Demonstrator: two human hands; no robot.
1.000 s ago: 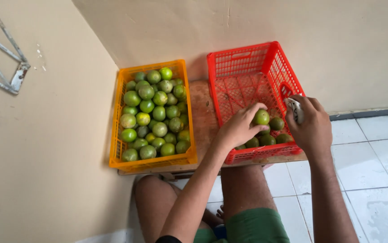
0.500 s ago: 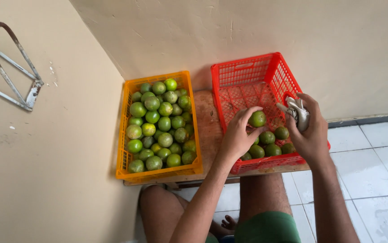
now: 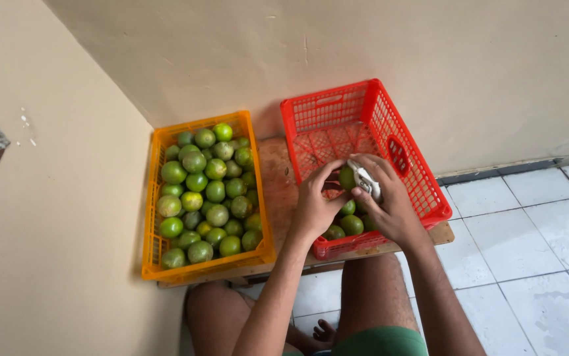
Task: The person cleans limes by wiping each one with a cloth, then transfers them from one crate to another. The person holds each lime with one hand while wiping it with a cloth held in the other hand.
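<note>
Holding a firm, light green lime point(image 3: 346, 178) by its sides, the left hand point(image 3: 315, 206) closes around it while the right hand point(image 3: 390, 204) grips a small grey tool point(image 3: 366, 179) over the red crate point(image 3: 423, 191).

Lime point(image 3: 346, 177) now against tool point(image 3: 366, 179) (lifted)

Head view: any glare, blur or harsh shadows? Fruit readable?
Head view: soft, even light, no glare; the white floor tiles are bright but not blown out. A faint shadow falls on the wall behind the red crate. Fruit in the orange crate is sharp. The left hand and right hand are sharp, barely blurred, though they largely cover the held fruit.
</note>
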